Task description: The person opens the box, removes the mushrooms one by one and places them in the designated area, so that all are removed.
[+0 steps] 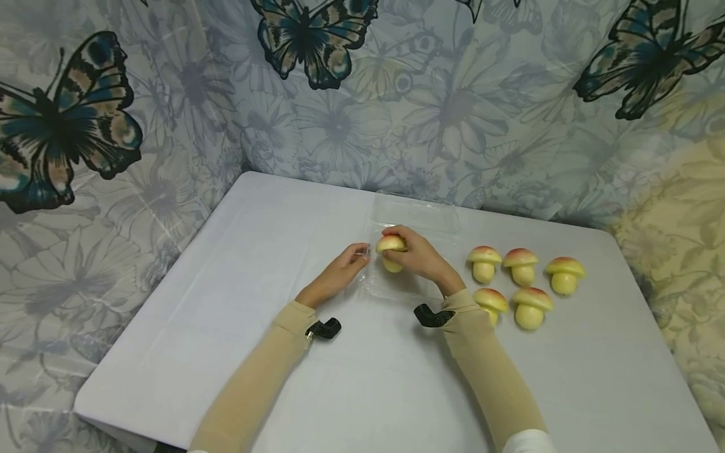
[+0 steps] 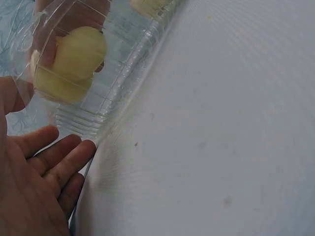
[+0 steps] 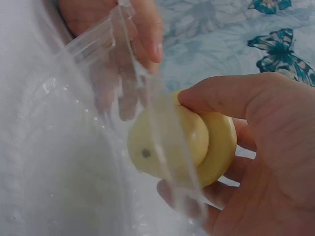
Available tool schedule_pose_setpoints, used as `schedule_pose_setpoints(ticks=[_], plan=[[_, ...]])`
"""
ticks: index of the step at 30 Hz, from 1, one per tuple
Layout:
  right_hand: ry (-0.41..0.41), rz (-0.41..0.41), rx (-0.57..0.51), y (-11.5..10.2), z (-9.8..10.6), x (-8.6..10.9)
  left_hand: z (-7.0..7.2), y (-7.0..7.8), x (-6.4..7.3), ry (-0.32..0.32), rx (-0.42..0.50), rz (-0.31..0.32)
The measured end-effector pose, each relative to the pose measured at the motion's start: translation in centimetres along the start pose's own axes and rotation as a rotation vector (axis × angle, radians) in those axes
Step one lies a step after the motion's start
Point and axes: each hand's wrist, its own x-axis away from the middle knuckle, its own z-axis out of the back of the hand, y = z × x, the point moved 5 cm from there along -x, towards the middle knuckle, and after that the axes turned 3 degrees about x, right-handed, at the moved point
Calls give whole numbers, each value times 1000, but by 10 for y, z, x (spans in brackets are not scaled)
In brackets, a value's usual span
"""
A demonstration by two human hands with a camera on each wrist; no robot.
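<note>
My right hand (image 1: 421,255) grips a toy mushroom (image 1: 391,245), yellow with a reddish cap. It holds the mushroom over the left part of a clear plastic container (image 1: 416,217). The right wrist view shows the thumb and fingers round the mushroom's cap (image 3: 224,147), with the stem pointing toward the clear wall. At the container's left edge my left hand (image 1: 342,267) pinches the plastic rim, thumb on one side and fingers on the other. Through the clear wall (image 2: 81,120) the left wrist view shows the mushroom (image 2: 81,59).
Several more toy mushrooms (image 1: 532,308) lie in two rows on the white table (image 1: 226,314), right of the container. My right sleeve (image 1: 481,346) partly covers one of them. Butterfly-patterned cloth (image 1: 362,126) hangs behind the table's far edge.
</note>
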Motion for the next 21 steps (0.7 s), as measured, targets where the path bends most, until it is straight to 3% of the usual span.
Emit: schedule_pose_setpoints(ticks=[21], plan=[[-8,-6,6,-3,22,10,-1,-1,0,-1,-5,18]])
